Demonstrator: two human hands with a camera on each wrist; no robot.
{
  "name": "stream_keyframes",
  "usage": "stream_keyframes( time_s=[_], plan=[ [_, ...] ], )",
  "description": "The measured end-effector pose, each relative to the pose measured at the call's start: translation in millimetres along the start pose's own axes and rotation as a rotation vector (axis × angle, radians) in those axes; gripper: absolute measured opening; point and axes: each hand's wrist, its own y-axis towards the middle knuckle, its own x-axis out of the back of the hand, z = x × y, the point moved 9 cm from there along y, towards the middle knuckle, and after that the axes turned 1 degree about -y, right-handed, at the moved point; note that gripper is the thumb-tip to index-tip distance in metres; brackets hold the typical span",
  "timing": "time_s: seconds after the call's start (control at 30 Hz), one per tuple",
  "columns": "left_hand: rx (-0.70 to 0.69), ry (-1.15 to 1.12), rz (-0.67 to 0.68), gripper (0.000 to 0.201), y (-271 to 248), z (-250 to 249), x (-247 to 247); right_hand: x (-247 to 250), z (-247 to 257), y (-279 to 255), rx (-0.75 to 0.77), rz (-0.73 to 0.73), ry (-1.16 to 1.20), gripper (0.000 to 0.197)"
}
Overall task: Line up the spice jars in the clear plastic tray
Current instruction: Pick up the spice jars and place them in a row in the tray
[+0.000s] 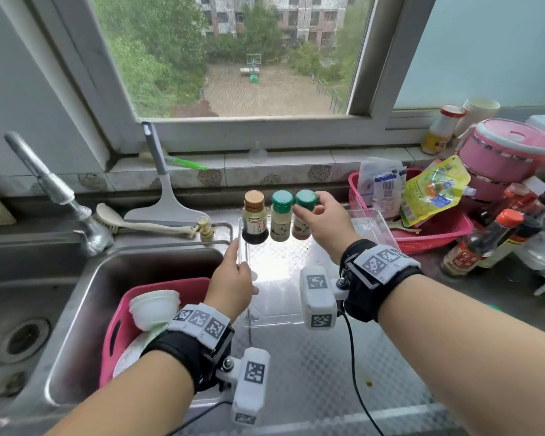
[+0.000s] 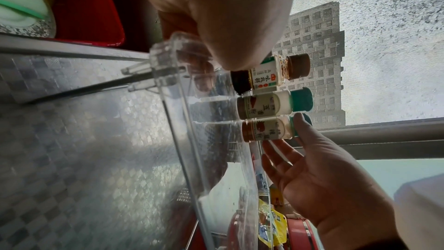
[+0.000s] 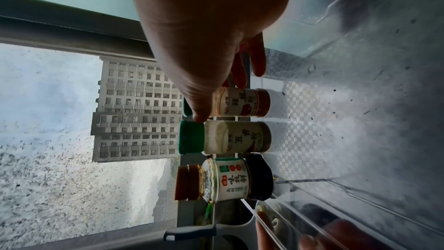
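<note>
At frame centre our right hand (image 1: 323, 220) pinches the red jar's (image 1: 301, 226) cap in the tray (image 1: 378, 221) while our left hand (image 1: 233, 278) grips its wall; a careless nudge could topple the row.

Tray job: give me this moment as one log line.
right hand on red-powder jar's green cap | left hand holds clear tray's left wall | three jars in row at far end
</note>
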Motion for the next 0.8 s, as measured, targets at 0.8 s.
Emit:
stream_keyframes(
  time_s=[0.8],
  plan=[
    [-0.32,0.143,-0.258,0.05,-25,-79,4,75,-23,-26,-0.065,-0.046,-0.069,0.045]
  ],
)
